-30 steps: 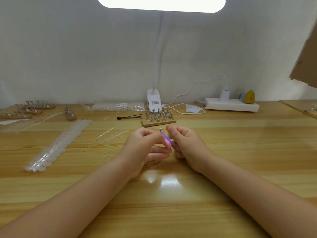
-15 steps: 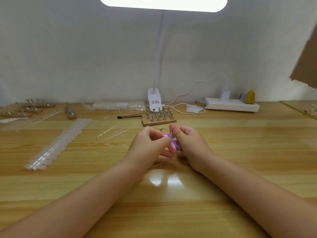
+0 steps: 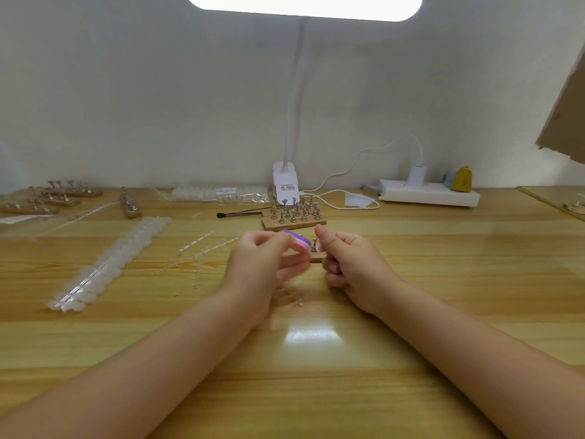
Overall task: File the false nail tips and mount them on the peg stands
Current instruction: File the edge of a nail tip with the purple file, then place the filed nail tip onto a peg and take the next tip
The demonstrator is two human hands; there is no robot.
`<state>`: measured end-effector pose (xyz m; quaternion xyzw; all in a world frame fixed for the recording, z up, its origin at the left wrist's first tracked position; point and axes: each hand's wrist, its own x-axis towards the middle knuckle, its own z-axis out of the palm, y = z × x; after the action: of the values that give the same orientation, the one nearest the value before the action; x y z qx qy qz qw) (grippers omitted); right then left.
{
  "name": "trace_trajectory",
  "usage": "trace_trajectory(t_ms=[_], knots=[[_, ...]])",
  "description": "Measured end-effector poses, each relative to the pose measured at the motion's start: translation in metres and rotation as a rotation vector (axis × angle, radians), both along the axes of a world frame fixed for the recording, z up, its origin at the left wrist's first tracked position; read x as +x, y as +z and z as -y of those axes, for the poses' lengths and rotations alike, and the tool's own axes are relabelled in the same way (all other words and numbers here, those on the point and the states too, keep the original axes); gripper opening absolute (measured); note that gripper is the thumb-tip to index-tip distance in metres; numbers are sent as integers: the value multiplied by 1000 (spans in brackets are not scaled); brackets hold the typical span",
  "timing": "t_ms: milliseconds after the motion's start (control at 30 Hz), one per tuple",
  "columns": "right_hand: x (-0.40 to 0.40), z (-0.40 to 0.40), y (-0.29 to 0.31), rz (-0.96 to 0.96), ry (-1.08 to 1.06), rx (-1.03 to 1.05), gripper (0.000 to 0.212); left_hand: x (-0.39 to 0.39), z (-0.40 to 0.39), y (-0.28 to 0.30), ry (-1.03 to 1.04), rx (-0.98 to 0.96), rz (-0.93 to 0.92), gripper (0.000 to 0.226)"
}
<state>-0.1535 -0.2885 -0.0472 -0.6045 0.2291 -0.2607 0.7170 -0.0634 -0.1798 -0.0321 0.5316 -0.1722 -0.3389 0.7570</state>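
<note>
My left hand [image 3: 262,267] grips a small purple and pink file block [image 3: 297,240]; the hand and block are blurred. Just to its right, my right hand [image 3: 351,267] is curled, thumb and forefinger pinching what looks like a pale nail tip [image 3: 319,247]. A single peg stand on a small wooden base [image 3: 317,257] stands on the table between the two hands. Behind them a wooden block with several metal pegs [image 3: 292,217] sits bare of tips.
A long strip of white nail tips [image 3: 104,267] lies at the left, with clear plastic sprues [image 3: 202,248] beside it. More peg stands [image 3: 53,198] sit at the far left. A bagged tip set [image 3: 221,193], lamp base [image 3: 285,185], black-tipped stick [image 3: 240,213] and power strip [image 3: 427,194] line the back.
The file block has shifted left and up with my left hand. The hands have drawn slightly apart, and the single peg stand now shows between them.
</note>
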Motion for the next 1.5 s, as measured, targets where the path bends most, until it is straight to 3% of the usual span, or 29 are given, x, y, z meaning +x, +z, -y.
trace_trajectory(t_ms=[100, 233, 400, 567, 700, 767, 900, 967, 1033, 1100, 1233, 1333, 1500], knots=[[1, 0, 0, -4, -6, 12, 31, 10, -4, 4, 64, -10, -1, 33], [0, 1, 0, -8, 43, 8, 32, -12, -3, -1, -166, 79, 67, 35], [0, 3, 0, -32, 56, -4, 31, 8, -4, 5, 74, -59, -1, 31], [-1, 4, 1, -1, 115, 16, 33, -8, -3, 0, -172, 40, 65, 41], [-2, 3, 2, -36, 123, 3, 32, 13, -5, 7, 74, -73, 65, 28], [-2, 3, 3, -46, 119, 7, 34, 28, -7, 8, 131, 100, 342, 21], [-3, 5, 4, -44, 106, 39, 36, 48, -14, 2, 186, 780, 1255, 8], [-3, 5, 3, -47, 114, 34, 36, 49, -16, 1, 147, 1005, 1418, 7], [-3, 5, 3, -43, 120, 32, 35, 48, -14, -3, 125, 1155, 1499, 26], [-3, 5, 3, -35, 123, 30, 36, 44, -13, -3, 189, 1052, 1549, 41], [-3, 5, 2, -13, 122, 21, 39, 23, -15, 3, 63, 390, 1401, 33], [-3, 5, 2, -3, 150, -2, 40, 12, -14, 1, -43, 265, 1287, 26], [-3, 3, 2, -10, 155, -26, 48, 13, -12, -8, 6, 216, 1266, 13]])
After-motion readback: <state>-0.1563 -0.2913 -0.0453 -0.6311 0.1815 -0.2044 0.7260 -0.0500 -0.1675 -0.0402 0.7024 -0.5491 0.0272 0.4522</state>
